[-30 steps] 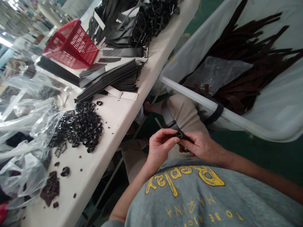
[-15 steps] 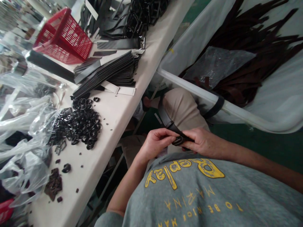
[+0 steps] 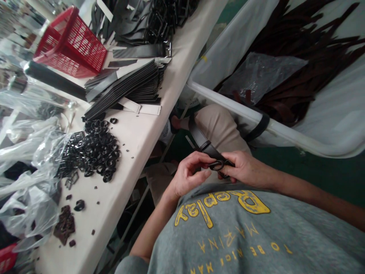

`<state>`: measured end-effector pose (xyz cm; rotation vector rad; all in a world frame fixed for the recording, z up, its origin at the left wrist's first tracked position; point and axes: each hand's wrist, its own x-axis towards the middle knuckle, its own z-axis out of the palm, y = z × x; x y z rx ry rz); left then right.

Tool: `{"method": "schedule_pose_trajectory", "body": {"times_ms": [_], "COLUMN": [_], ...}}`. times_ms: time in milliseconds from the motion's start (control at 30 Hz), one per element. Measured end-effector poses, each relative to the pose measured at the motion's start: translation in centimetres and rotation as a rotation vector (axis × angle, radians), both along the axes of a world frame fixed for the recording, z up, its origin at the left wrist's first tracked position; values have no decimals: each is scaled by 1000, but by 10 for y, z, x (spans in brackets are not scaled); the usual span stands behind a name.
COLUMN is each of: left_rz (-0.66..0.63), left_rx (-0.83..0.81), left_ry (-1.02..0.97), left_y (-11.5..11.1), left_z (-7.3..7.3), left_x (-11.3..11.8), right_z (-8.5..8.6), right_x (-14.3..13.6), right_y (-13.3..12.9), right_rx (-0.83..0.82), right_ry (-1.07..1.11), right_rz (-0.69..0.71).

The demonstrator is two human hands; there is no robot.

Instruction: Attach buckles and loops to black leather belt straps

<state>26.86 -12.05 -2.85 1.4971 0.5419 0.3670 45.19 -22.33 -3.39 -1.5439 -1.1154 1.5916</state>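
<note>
Now, against the trousered thigh [image 3: 221, 123], the black belt strap [image 3: 199, 133] was gripped in the right hand [image 3: 247, 168]; one band [image 3: 205, 145] was seemingly already fitted; a ring [image 3: 218, 165] was met by the left hand [image 3: 191, 173], bent fingers, pinch unclear; heaped loops [image 3: 101, 154], apparently unfitted, were left on the table [image 3: 138, 140].

bench [image 3: 137, 152] on the left: basket [image 3: 89, 53] behind the strap stack [image 3: 128, 88], loop pile [image 3: 101, 152] nearer, plastic bags [image 3: 34, 205] left of that. bin [image 3: 327, 149] on the right with loose straps [image 3: 325, 82] in it. belt [image 3: 198, 133] sits between the two.
</note>
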Motion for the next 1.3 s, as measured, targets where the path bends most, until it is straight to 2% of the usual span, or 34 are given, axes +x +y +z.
{"method": "schedule_pose_trajectory", "body": {"times_ms": [67, 167, 267, 367, 567, 633, 700, 767, 867, 967, 1033, 1133, 1300], "left_rz": [98, 207, 222, 185, 56, 93, 199, 327, 471, 508, 505, 534, 532], "left_rx": [-19, 112, 271, 362, 338, 305, 266, 158, -241, -702, -895, -999, -911], "left_ry": [0, 12, 31, 56, 121, 111, 92, 88, 32, -73, -104, -128, -151], "left_y": [-8, -18, -22, -19, -13, -15, -18, -22, -21, -16, -12, -14, -26], "left_z": [-7, -17, -20, -17, -5, -5, -8, -11, -15, -11, -5, 2, 0], "left_x": [0, 2, 3, 1, -3, -2, 0, 3, 9, 20, 29, 39, 42], "right_z": [-5, -8, -6, -3, -9, -8, -5, -1, 1, -3, -7, -11, -7], "right_x": [-2, -5, -6, -5, -11, -13, -15, -15, -15, -16, -17, -18, -16], "right_y": [0, 0, 0, -1, -4, -4, -4, -3, -4, -7, -9, -10, -7], "right_rx": [5, 14, 34, 48, 47, 52, 67, 81, 89, 114, 125, 118, 78], "right_ry": [8, 1, -17, -37, 75, 106, 141, 159, 120, 70, 47, -23, -111], "right_rz": [-23, -45, -41, -31, -67, -102, -133, -149, -139, -79, -43, -61, -111]}}
